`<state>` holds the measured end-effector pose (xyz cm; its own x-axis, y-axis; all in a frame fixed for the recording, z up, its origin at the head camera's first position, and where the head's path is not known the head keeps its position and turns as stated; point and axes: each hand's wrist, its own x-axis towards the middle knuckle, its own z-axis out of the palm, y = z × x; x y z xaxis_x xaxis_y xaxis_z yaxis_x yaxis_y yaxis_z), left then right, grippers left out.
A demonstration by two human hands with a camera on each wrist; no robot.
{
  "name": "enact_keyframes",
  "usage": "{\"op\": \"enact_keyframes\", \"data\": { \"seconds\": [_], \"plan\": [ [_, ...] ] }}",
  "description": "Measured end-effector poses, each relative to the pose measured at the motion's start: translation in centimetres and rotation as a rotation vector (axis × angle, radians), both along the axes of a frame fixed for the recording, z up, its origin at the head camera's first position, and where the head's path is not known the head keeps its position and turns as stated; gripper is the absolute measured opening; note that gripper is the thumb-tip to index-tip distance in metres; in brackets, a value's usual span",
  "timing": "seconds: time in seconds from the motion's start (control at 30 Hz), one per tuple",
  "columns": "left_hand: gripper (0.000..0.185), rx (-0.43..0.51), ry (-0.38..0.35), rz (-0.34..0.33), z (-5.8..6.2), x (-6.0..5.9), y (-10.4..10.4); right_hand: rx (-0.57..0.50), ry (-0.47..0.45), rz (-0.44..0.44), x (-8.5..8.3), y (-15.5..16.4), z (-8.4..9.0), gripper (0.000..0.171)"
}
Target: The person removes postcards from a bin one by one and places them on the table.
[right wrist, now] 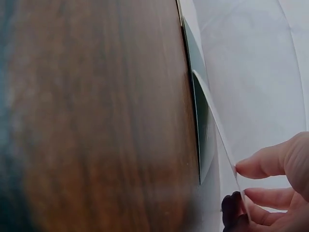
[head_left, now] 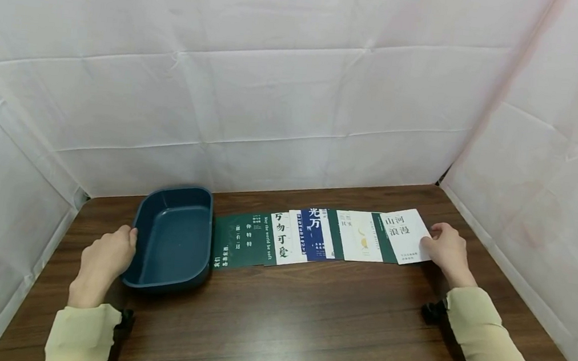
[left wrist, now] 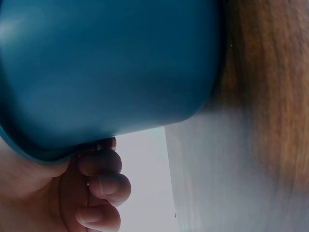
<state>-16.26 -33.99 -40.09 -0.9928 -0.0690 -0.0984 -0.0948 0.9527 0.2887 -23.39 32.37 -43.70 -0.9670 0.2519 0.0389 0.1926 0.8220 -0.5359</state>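
Observation:
A dark blue plastic tray (head_left: 172, 239) sits on the wooden table at the left. My left hand (head_left: 126, 241) grips its left rim; in the left wrist view the fingers (left wrist: 99, 186) curl under the tray's rim (left wrist: 43, 154). A row of overlapping green, white and blue printed cards (head_left: 310, 237) runs rightward from the tray. My right hand (head_left: 436, 236) pinches the right edge of the rightmost white card (head_left: 405, 233). In the right wrist view that white card (right wrist: 217, 130) is lifted off the table between thumb and fingers (right wrist: 263, 166).
White fabric walls (head_left: 297, 89) enclose the table on the back, left and right. Bare brown tabletop (head_left: 297, 324) lies in front of the cards and tray. A green card (right wrist: 203, 125) lies flat beneath the lifted one.

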Motion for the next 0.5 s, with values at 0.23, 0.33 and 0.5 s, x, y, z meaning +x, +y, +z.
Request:
{"op": "enact_keyframes", "data": {
  "seconds": [0.23,0.33,0.5],
  "plan": [
    [0.046,0.000,0.003,-0.002,0.05,-0.01,0.10,0.045,-0.091,0.042,-0.28,0.25,-0.15,0.048],
    [0.046,0.001,0.003,0.002,0.05,0.00,0.12,0.041,-0.096,0.060,-0.34,0.43,-0.34,0.050],
    [0.046,0.002,0.000,0.005,0.02,-0.03,0.10,0.044,-0.098,0.082,-0.34,0.46,-0.15,0.051]
  ]
}}
